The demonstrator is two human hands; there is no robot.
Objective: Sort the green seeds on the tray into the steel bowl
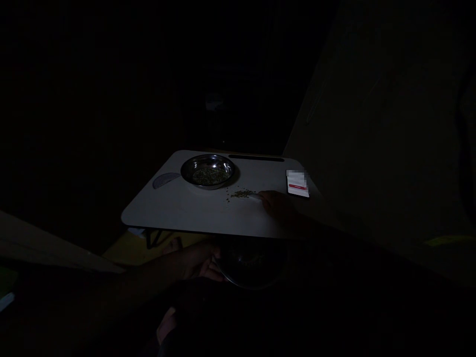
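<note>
Below near edge of white round-cornered table (178, 213): left hand (206, 260) grasps dark round metal bowl (253, 265) by rim, best hold; likely light, stiff. Toward right edge: right hand (277, 204) pinches thin white piece (255, 197) beside small greenish grains (241, 194), probably roll-prone.

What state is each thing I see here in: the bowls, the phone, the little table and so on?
Folding table: standing, leg out
Steel bowl: upright, partly filled with small grains
Loose grains: scattered on the tabletop
White implement: held in right hand
Lower bowl: held in left hand, contents unclear
Smartphone: screen lit
</note>
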